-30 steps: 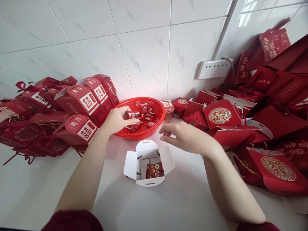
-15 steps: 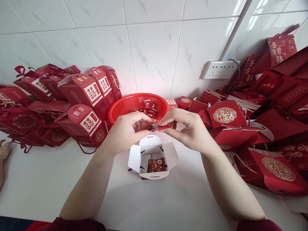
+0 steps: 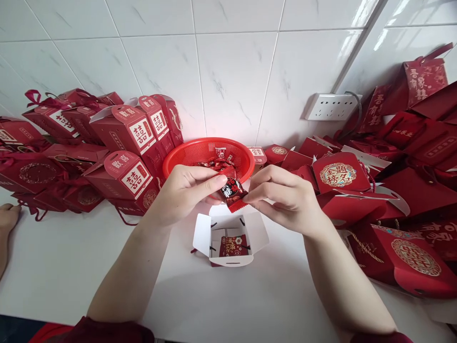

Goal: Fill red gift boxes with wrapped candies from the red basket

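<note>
Between my two hands is a wrapped candy [image 3: 231, 189] in a red and black wrapper with white lettering. My left hand [image 3: 191, 190] grips its left end, thumb lying on top. With thumb and fingers my right hand [image 3: 280, 197] pinches the wrapper's right end. Below the hands stands an open gift box [image 3: 233, 261], white inside, with its flaps spread. In it lies a dark red packet [image 3: 232, 246] with gold lettering. Just behind my hands is a red plastic basket [image 3: 178, 151] holding several small red-wrapped candies [image 3: 219, 164].
Red gift boxes [image 3: 123, 126] are stacked on the left. More red boxes and bags [image 3: 414, 257] pile up on the right. A white power strip [image 3: 328, 107] is on the tiled wall. Another person's hand [image 3: 9, 216] rests at the table's left edge.
The candy has been turned so its printed face shows; before, it was seen edge-on. My right hand has shifted slightly right and down. The view has moved a little.
</note>
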`<state>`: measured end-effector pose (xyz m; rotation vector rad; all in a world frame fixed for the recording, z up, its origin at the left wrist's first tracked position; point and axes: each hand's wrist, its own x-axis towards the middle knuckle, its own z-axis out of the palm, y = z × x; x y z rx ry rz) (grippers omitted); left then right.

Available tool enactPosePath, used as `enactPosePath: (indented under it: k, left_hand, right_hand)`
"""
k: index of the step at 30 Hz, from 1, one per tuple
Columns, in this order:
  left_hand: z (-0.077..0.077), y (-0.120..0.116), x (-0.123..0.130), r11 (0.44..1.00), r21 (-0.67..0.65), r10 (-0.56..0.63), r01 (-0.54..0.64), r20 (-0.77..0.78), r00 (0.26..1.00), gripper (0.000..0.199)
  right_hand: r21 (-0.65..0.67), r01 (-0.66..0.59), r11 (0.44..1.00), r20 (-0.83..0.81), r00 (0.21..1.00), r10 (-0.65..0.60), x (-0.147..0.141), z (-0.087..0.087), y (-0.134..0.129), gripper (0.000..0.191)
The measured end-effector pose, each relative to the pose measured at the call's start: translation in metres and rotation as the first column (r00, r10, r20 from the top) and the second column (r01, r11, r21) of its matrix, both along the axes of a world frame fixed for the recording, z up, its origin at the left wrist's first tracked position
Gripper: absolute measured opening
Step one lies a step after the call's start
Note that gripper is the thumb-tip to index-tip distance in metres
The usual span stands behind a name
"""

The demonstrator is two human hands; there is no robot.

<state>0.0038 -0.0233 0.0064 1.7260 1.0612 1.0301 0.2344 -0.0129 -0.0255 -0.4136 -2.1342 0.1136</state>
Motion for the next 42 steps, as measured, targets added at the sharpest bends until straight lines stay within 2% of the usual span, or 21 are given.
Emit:
enactPosePath:
  k: [3, 10, 12, 14, 16, 19, 20, 22, 24, 27, 29, 32, 37, 39, 42]
  left_hand:
    - [0.001, -0.001, 0.0, 0.999, 0.025, 0.023, -0.023, -0.021, 1.0, 0.026]
    - [0.002, -0.001, 0.0, 0.999, -0.019, 0.041, -0.042, -0.077, 0.996, 0.029]
    - [0.003, -0.002, 0.0, 0.998, 0.014, 0.055, -0.053, -0.116, 0.992, 0.029]
    - [0.003, -0.001, -0.001, 0.994, 0.087, 0.083, -0.066, -0.215, 0.973, 0.029]
    - [0.003, 0.002, -0.003, 0.989, 0.147, 0.086, -0.028, -0.404, 0.911, 0.03]
    - [-0.001, 0.008, -0.005, 0.984, 0.088, -0.053, 0.155, -0.685, 0.727, 0.034]
    - [-0.004, 0.009, -0.004, 0.974, 0.05, -0.116, 0.22, -0.729, 0.675, 0.034]
    - [-0.01, 0.013, -0.002, 0.949, 0.017, -0.191, 0.314, -0.761, 0.62, 0.03]
    - [-0.017, 0.017, -0.001, 0.936, 0.004, -0.218, 0.353, -0.779, 0.588, 0.028]
    - [-0.027, 0.023, 0.0, 0.919, -0.089, -0.293, 0.383, -0.803, 0.518, 0.025]
    - [-0.03, 0.026, -0.001, 0.907, -0.138, -0.339, 0.398, -0.799, 0.497, 0.023]
    - [-0.029, 0.027, -0.002, 0.913, -0.15, -0.333, 0.38, -0.811, 0.48, 0.022]
    - [-0.028, 0.029, -0.004, 0.897, -0.217, -0.373, 0.385, -0.839, 0.396, 0.043]
    - [-0.031, 0.033, -0.004, 0.904, -0.235, -0.374, 0.357, -0.84, 0.394, 0.042]
    - [-0.034, 0.038, -0.004, 0.921, -0.243, -0.361, 0.305, -0.826, 0.433, 0.037]
  right_hand:
    - [-0.041, -0.028, 0.999, 0.009, 1.0, 0.028, 0.0, 0.0, 0.001, 0.011]
    - [-0.083, -0.087, 0.993, 0.021, 0.996, 0.089, 0.0, 0.001, 0.001, 0.012]
    - [-0.12, -0.078, 0.99, 0.045, 0.996, 0.083, 0.001, 0.003, 0.0, 0.013]
    - [-0.191, -0.029, 0.981, 0.136, 0.989, 0.056, 0.004, 0.007, -0.002, 0.013]
    - [-0.276, 0.047, 0.96, 0.288, 0.957, 0.036, 0.009, 0.01, -0.004, 0.01]
    - [-0.355, 0.164, 0.92, 0.435, 0.9, 0.007, 0.016, 0.013, -0.003, 0.009]
    - [-0.363, 0.197, 0.911, 0.444, 0.896, -0.017, 0.018, 0.013, -0.002, 0.01]
    - [-0.369, 0.243, 0.897, 0.441, 0.895, -0.061, 0.019, 0.012, 0.0, 0.013]
    - [-0.372, 0.25, 0.894, 0.438, 0.896, -0.069, 0.019, 0.011, 0.0, 0.014]
    - [-0.376, 0.245, 0.894, 0.453, 0.89, -0.053, 0.016, 0.011, -0.001, 0.014]
    - [-0.372, 0.247, 0.895, 0.468, 0.882, -0.049, 0.015, 0.011, -0.002, 0.015]
    - [-0.366, 0.254, 0.895, 0.486, 0.873, -0.048, 0.015, 0.011, -0.002, 0.015]
    - [-0.362, 0.294, 0.884, 0.52, 0.851, -0.07, 0.017, 0.009, 0.001, 0.016]
    - [-0.364, 0.297, 0.883, 0.53, 0.845, -0.066, 0.017, 0.008, 0.002, 0.015]
    - [-0.376, 0.313, 0.872, 0.551, 0.832, -0.061, 0.016, 0.005, 0.003, 0.015]
